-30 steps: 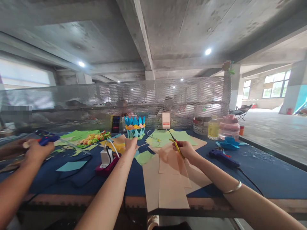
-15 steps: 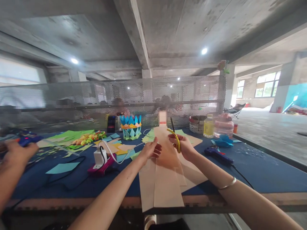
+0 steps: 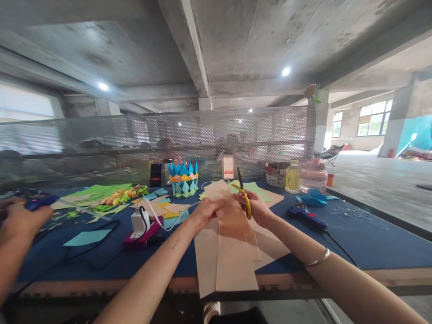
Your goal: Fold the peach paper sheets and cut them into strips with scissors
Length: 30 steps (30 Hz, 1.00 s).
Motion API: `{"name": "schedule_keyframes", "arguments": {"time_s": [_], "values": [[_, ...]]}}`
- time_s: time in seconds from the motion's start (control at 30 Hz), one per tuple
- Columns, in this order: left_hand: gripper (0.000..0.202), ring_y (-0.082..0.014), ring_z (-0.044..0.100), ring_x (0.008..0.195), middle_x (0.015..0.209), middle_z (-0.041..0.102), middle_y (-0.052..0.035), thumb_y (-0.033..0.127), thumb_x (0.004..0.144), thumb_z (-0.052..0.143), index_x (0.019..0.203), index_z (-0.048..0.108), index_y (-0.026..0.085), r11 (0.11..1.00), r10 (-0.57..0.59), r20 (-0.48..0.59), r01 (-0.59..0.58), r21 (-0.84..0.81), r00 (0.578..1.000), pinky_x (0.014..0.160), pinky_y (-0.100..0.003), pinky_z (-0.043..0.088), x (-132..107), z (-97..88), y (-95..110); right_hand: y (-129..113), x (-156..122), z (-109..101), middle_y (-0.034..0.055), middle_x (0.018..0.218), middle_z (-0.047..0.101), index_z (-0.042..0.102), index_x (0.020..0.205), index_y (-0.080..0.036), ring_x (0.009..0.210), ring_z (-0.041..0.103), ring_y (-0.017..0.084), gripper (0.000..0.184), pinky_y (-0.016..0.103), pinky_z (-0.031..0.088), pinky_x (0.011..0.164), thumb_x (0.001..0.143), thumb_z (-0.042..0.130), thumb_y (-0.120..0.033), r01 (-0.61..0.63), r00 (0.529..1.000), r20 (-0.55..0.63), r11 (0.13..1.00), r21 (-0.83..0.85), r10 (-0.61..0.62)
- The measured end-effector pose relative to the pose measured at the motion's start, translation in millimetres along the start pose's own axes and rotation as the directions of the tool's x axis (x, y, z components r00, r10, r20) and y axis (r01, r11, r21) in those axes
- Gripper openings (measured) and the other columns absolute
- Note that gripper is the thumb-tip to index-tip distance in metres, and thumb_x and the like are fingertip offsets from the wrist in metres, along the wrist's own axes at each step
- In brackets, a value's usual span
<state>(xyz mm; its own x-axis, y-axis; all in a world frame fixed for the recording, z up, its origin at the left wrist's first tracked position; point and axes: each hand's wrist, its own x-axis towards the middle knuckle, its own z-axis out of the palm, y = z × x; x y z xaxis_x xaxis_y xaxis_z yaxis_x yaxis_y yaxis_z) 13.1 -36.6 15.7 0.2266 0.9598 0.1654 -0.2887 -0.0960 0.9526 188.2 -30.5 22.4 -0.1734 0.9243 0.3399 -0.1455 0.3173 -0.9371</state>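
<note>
My left hand (image 3: 204, 211) is closed on the upper part of a long peach paper strip (image 3: 232, 243) that it lifts off the blue table (image 3: 371, 234). My right hand (image 3: 257, 208) is wrapped round yellow-handled scissors (image 3: 243, 194), blades pointing up, and also touches the strip's top right edge. More peach sheets (image 3: 270, 245) lie flat under the strip and hang over the table's front edge.
A blue-and-orange paper crown (image 3: 182, 179), green sheets (image 3: 101, 191), a charger with white cable (image 3: 140, 222), a blue glue gun (image 3: 305, 217), a bottle (image 3: 292, 177) and a pink jar (image 3: 313, 177) sit around. Another person's hand (image 3: 20, 220) holds a blue glue gun at left. A mesh screen (image 3: 168, 135) backs the table.
My left hand came over from the left and took hold of the peach strip. Both hands drew together and raised the strip's top end.
</note>
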Motion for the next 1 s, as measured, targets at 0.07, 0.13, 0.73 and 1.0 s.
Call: {"name": "schedule_keyframes", "arguments": {"time_s": [0.07, 0.13, 0.73, 1.0], "values": [[0.028, -0.0206, 0.067, 0.074, 0.082, 0.074, -0.0072, 0.028, 0.060, 0.079, 0.083, 0.072, 0.014, 0.998, 0.030, -0.069, -0.034, -0.053, 0.997, 0.063, -0.027, 0.050, 4, -4.0, 1, 1, 1, -1, -0.0058, 0.057, 0.050, 0.051, 0.065, -0.018, 0.048, 0.041, 0.006, 0.039, 0.020, 0.035, 0.048, 0.054, 0.079, -0.043, 0.006, 1.000, -0.008, 1.000, -0.017, -0.006], [0.028, -0.0191, 0.067, 0.076, 0.088, 0.074, -0.0067, 0.023, 0.061, 0.078, 0.087, 0.070, 0.016, 0.991, 0.061, -0.126, -0.074, -0.108, 0.990, 0.063, -0.026, 0.050, 6, -7.5, 2, 1, 1, -1, -0.0057, 0.058, 0.051, 0.050, 0.065, -0.018, 0.049, 0.043, 0.007, 0.040, 0.020, 0.036, 0.049, 0.050, 0.081, -0.038, 0.000, 1.000, -0.010, 0.999, -0.045, 0.000], [0.013, -0.0106, 0.067, 0.069, 0.082, 0.072, -0.0031, 0.028, 0.083, 0.058, 0.085, 0.064, 0.017, 0.958, 0.121, -0.355, -0.203, -0.202, 0.927, 0.063, -0.019, 0.051, 18, -30.5, 9, 4, 3, -6, -0.0038, 0.056, 0.056, 0.054, 0.065, -0.018, 0.049, 0.050, 0.010, 0.030, 0.022, 0.036, 0.046, 0.048, 0.077, -0.027, -0.038, 0.992, -0.124, 0.991, -0.126, 0.022], [0.014, -0.0212, 0.068, 0.077, 0.087, 0.071, -0.0115, 0.019, 0.066, 0.071, 0.079, 0.068, 0.015, 0.982, 0.090, -0.204, -0.053, 0.179, 0.975, 0.060, -0.026, 0.050, 15, -28.3, 1, -1, 8, -15, -0.0049, 0.055, 0.051, 0.050, 0.068, -0.019, 0.047, 0.045, 0.008, 0.032, 0.021, 0.031, 0.044, 0.049, 0.074, -0.028, -0.022, 0.974, -0.226, 0.999, -0.027, 0.016]]}}
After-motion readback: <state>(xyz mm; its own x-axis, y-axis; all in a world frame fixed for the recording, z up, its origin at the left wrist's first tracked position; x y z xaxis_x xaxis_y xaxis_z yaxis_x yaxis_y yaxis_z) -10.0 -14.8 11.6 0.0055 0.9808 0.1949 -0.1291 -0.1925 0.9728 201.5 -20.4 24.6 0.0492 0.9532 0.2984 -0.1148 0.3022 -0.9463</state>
